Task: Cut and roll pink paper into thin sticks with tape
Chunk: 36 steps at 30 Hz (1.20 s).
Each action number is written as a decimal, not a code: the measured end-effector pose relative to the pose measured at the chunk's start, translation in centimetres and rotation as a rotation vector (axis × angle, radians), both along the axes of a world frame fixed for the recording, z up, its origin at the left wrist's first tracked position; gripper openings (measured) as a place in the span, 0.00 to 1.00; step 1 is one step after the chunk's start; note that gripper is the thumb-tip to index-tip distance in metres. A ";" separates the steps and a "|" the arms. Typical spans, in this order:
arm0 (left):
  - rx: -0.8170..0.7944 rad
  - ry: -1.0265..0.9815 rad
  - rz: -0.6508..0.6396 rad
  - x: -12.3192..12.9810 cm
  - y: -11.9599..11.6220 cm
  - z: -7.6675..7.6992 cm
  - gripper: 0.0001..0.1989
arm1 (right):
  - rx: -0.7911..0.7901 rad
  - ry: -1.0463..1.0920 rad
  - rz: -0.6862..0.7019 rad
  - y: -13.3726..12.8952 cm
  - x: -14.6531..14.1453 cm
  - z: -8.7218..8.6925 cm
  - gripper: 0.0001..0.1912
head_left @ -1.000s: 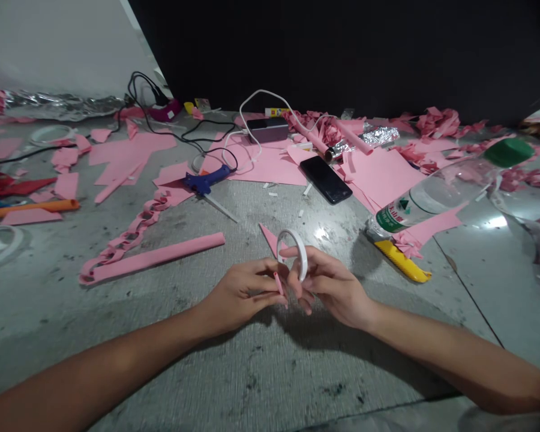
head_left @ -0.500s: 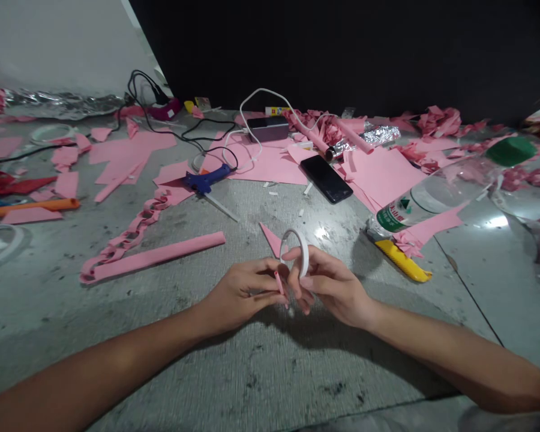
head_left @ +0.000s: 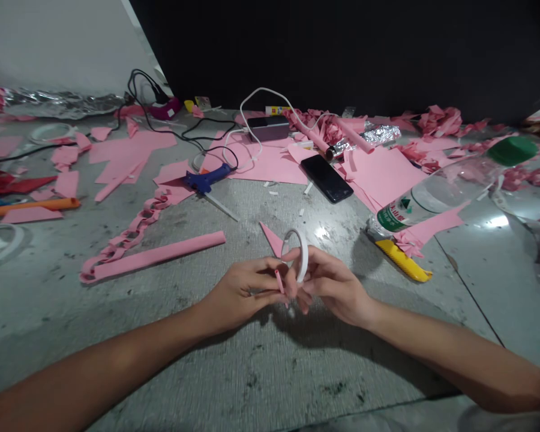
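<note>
Between the fingers of my left hand (head_left: 247,285) is a small pink paper roll (head_left: 279,281), held by its side. My right hand (head_left: 335,285) has a roll of white tape (head_left: 303,257) looped over its fingers, the ring standing upright. The fingertips of both hands meet around the pink roll, and part of it is hidden there. Just beyond the hands lies a pink paper triangle (head_left: 270,239). To the left, a long pink paper tube (head_left: 162,257) rests beside a pink paper chain (head_left: 132,231).
A blue glue gun (head_left: 209,178) with a black cord lies beyond the chain. Farther off are a black phone (head_left: 326,179), pink sheets (head_left: 387,177) and a power bank (head_left: 268,128). On the right, a plastic bottle (head_left: 445,189) lies by a yellow cutter (head_left: 405,261).
The fingers of my right hand have shifted slightly, the thumb moving off the tape ring's lower edge. Everything else stays in place.
</note>
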<state>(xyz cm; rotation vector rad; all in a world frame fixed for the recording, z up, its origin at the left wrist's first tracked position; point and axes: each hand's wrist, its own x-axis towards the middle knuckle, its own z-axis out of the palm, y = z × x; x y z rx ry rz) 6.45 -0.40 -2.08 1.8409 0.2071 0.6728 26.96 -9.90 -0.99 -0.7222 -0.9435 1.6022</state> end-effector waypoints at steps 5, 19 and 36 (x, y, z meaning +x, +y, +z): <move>-0.011 0.019 0.027 -0.1 0.0 -0.3 0.07 | 0.030 -0.042 0.012 0.1 0.2 0.0 0.18; -0.415 0.107 0.100 -0.2 0.1 0.0 0.03 | 0.164 -0.375 -0.039 0.5 1.2 0.6 0.28; -0.004 0.030 0.343 -0.8 -0.6 -0.5 0.05 | 0.529 -0.855 -0.268 0.9 1.8 0.6 0.07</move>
